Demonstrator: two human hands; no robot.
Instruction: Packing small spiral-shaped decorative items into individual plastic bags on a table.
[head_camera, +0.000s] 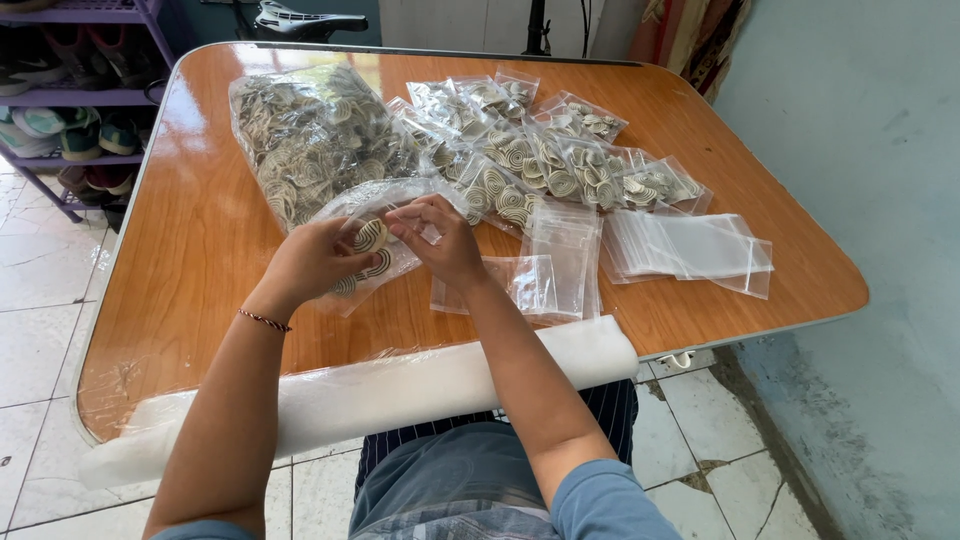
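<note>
**While both hands work one small bag, the filling step is under way**

As the left hand (318, 258) grips a few striped spiral pieces (370, 236), fingers closed around them, the right hand (440, 240) pinches the mouth of a small clear bag (385, 262) just above the wooden table (200, 230). Filled bags (545, 160) lie behind, empty ones (690, 245) to the right, the big bulk bag (310, 135) at the left. By my judgement, the pieces need sliding inside while the opening stays spread
</note>
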